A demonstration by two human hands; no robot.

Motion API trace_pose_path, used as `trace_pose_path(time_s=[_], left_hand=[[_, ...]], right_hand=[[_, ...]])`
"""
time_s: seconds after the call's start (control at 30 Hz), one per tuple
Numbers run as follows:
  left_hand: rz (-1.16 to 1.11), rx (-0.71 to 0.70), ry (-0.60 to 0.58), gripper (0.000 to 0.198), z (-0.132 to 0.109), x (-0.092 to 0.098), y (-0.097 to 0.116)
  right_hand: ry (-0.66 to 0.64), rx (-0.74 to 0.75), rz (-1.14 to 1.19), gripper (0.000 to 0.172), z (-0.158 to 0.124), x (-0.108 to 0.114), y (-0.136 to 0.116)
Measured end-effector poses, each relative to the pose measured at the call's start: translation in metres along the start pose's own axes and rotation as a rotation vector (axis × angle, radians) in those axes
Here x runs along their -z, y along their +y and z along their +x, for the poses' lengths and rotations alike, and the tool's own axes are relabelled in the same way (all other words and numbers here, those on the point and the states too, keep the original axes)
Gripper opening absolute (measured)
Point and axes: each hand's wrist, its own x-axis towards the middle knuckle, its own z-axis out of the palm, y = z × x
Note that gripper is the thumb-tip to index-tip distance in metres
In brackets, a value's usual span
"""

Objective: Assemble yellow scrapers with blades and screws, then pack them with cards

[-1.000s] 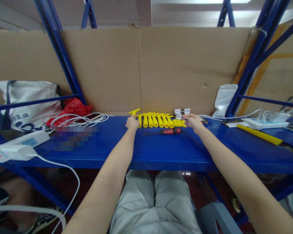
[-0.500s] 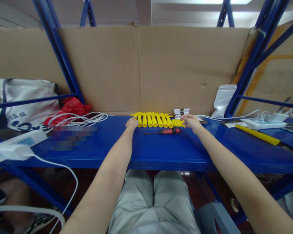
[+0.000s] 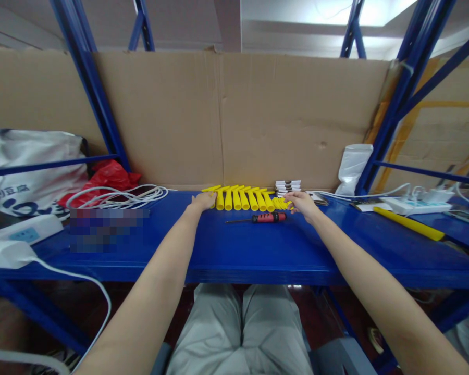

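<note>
"Okay, I'm watching from my faraway seat; what is the left hand (image 3: 205,200) doing?"

"It's curling at the left end of a row of yellow handles (image 3: 236,199), seemingly touching the end one. From up here I'm failing to tell whether its fingers are pinching that handle or merely resting against it."

"And the right hand (image 3: 301,204)?"

"It's hanging at the row's other end, its fingers bunching beside the small yellow pieces (image 3: 280,203). They're showing too small for me, so I'm not calling it a pinch."

"How are you wanting this handled?"

"Lightly. The handles are lying close, side by side, and I'm judging them likely to roll if one is getting a hard shove. I'm favouring soft fingertips, with pressure coming evenly from both ends."

"What's lying farther out?"

"A screwdriver (image 3: 269,217) is lying just in front of the row on the blue table (image 3: 242,250), its shaft pointing left, so I'm wanting both wrists off it. Behind the small pieces, a stack of white packets (image 3: 288,186) is sitting near the cardboard (image 3: 172,114)."
</note>
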Motion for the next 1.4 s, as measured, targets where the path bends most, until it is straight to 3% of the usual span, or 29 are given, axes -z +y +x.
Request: trace_pose_path(time_s=[0.13, 0.27, 0.33, 0.77, 1.0, 1.1, 1.23, 1.4], left_hand=[[0.012, 0.122, 0.074, 0.056, -0.017, 0.017, -0.016], [0.021, 0.41, 0.257, 0.062, -0.035, 0.029, -0.032], [0.008, 0.493, 0.295, 0.064, -0.041, 0.032, -0.039], [-0.175, 0.57, 0.393, 0.064, -0.042, 0.03, -0.072], [-0.205, 0.521, 0.396, 0.06, -0.048, 0.043, -0.082], [-0.177, 0.493, 0.407, 0.058, -0.051, 0.048, -0.079], [-0.215, 0.303, 0.525, 0.047, -0.042, 0.048, -0.061], [-0.659, 0.282, 0.608, 0.041, -0.015, 0.043, -0.01]], right_hand=[[0.005, 0.012, -0.015, 0.013, 0.001, 0.0, 0.001], [0.007, 0.003, -0.033, 0.013, 0.002, 0.0, 0.002], [0.011, 0.006, -0.045, 0.013, 0.003, 0.0, 0.003], [0.006, 0.035, -0.075, 0.012, 0.005, 0.001, 0.006], [0.009, 0.04, -0.077, 0.012, 0.006, 0.001, 0.007], [0.014, 0.048, -0.07, 0.013, 0.006, 0.001, 0.006], [0.013, 0.057, -0.085, 0.015, 0.005, 0.001, 0.006], [0.005, 0.058, -0.106, 0.015, 0.003, 0.002, 0.005]])
